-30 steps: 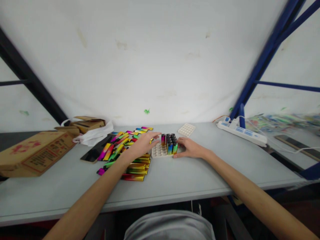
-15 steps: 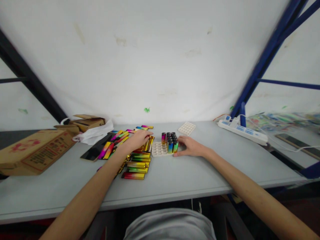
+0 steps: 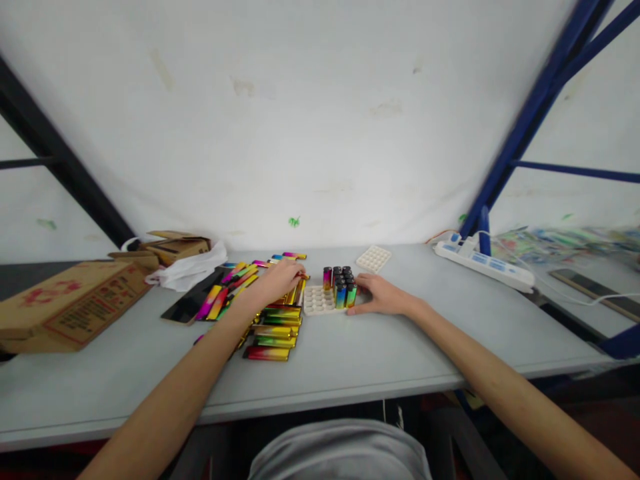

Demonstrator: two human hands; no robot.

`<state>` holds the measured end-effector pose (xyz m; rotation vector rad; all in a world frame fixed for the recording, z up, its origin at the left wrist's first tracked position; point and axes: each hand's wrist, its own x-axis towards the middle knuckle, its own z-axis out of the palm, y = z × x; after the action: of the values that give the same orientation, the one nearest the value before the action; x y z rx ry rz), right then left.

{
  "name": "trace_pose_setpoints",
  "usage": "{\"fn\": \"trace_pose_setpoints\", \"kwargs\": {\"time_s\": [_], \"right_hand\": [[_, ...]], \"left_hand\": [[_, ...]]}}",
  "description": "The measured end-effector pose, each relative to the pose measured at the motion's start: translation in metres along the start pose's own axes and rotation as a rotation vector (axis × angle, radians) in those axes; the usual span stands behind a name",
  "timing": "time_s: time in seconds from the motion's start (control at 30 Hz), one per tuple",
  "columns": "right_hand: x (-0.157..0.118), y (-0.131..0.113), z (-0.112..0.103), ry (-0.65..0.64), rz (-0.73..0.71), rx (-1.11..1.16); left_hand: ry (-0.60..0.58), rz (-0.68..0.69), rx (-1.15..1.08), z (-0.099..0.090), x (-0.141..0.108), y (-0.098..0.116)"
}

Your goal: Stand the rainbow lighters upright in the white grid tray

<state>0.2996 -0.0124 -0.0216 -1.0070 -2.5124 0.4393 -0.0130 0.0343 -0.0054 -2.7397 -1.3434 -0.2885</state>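
Note:
My left hand (image 3: 277, 285) rests over a pile of shiny, rainbow-coloured slim cases with dark ends (image 3: 273, 331). Its fingers curl down at the pile's right side, and their tips are partly hidden. Beside the pile lies a white tray with round pits (image 3: 313, 301). Several similar cases with black tops (image 3: 341, 293) stand upright in its right part, and one purple case (image 3: 327, 278) stands slightly apart at their left. My right hand (image 3: 383, 294) holds the tray's right end, thumb at the near corner and fingers behind the standing cases.
A second pitted tray (image 3: 374, 258) lies near the wall. Cardboard boxes (image 3: 75, 300), a white plastic bag (image 3: 193, 267) and a dark flat panel (image 3: 187, 303) are at left. A power strip (image 3: 485, 267) and a phone (image 3: 597, 291) lie at right.
My left hand's fingers have shifted slightly at the right side of the pile. The right hand and the standing cases look unchanged.

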Motion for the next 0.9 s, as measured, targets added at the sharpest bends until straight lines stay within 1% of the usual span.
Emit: {"fn": "trace_pose_setpoints", "kwargs": {"time_s": [0.1, 0.2, 0.27, 0.33, 0.4, 0.43, 0.5, 0.57, 0.63, 0.7, 0.8, 0.9], "right_hand": [[0.0, 0.0, 0.0, -0.005, 0.002, -0.001], [0.0, 0.001, 0.0, -0.008, 0.001, 0.002], [0.0, 0.001, 0.0, -0.009, 0.003, 0.005], [-0.001, 0.001, 0.0, -0.011, 0.004, 0.003], [-0.001, 0.001, 0.0, -0.015, 0.003, 0.001], [0.0, 0.001, 0.0, -0.016, 0.001, 0.001], [0.0, 0.001, 0.0, -0.013, -0.002, 0.004], [0.0, 0.001, 0.0, -0.01, -0.004, 0.001], [0.0, 0.002, 0.001, -0.011, -0.004, -0.006], [0.0, 0.002, 0.001, -0.009, -0.003, -0.006], [-0.001, 0.002, 0.001, -0.006, 0.002, 0.001], [-0.001, 0.002, 0.001, -0.01, -0.001, -0.005]], "left_hand": [[0.031, -0.002, 0.048, 0.003, 0.0, 0.001], [0.066, -0.014, 0.036, 0.001, 0.0, 0.002], [0.152, -0.037, -0.017, -0.004, 0.0, 0.003], [0.274, -0.084, -0.113, -0.011, -0.001, 0.006], [0.405, -0.159, -0.274, -0.018, -0.004, 0.011], [0.473, -0.199, -0.394, -0.021, -0.006, 0.014], [0.588, -0.264, -0.72, -0.026, -0.009, 0.022], [0.649, -0.299, -1.063, -0.03, -0.012, 0.031], [0.637, -0.315, -1.304, -0.033, -0.013, 0.039], [0.575, -0.323, -1.443, -0.033, -0.013, 0.046], [0.471, -0.344, -1.59, -0.029, -0.01, 0.054], [0.424, -0.365, -1.643, -0.024, -0.008, 0.061]]}}
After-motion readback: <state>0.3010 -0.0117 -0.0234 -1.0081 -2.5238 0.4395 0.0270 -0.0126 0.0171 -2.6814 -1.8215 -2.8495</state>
